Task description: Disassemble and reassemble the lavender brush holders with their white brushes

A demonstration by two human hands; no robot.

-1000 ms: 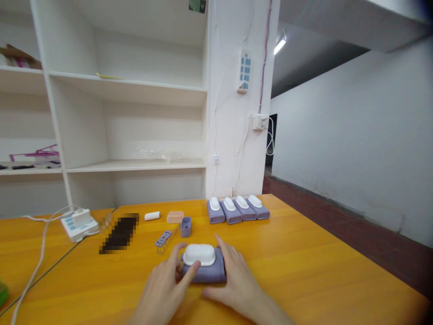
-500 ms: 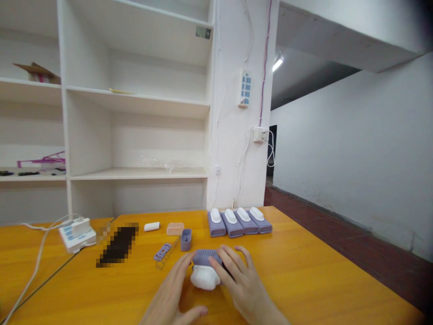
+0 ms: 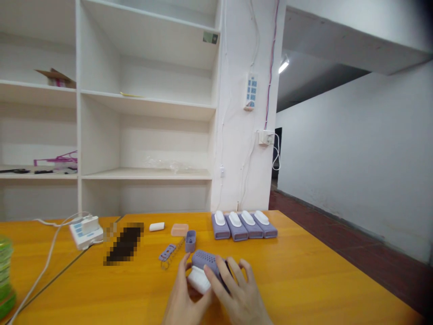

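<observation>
Near the table's front, both hands are around a purple piece with rows of small holes (image 3: 205, 260) and a white rounded part (image 3: 199, 280) directly below it. My left hand (image 3: 189, 293) is curled about their left side, index fingertip near the purple piece and thumb under the white part. With bent fingers, my right hand (image 3: 237, 284) grips the right side of the purple piece. Something dark shows between its fingers; what it is stays hidden. Just beyond lie a small purple cup-like case (image 3: 191, 241), a coil spring (image 3: 177, 253) and a flat purple plate with cut-outs (image 3: 167, 253).
Several purple blocks with white oval tops (image 3: 238, 230) stand in a row at the back. Left of them lie a translucent orange tray (image 3: 179, 229) and a white cylinder (image 3: 157, 226). A power strip (image 3: 86, 232) with cables and a green bottle (image 3: 5, 277) are at left.
My left thumb and fingers have closed in around the white part. The purple piece and white part have turned and tilted slightly. The camera view has shifted left.
</observation>
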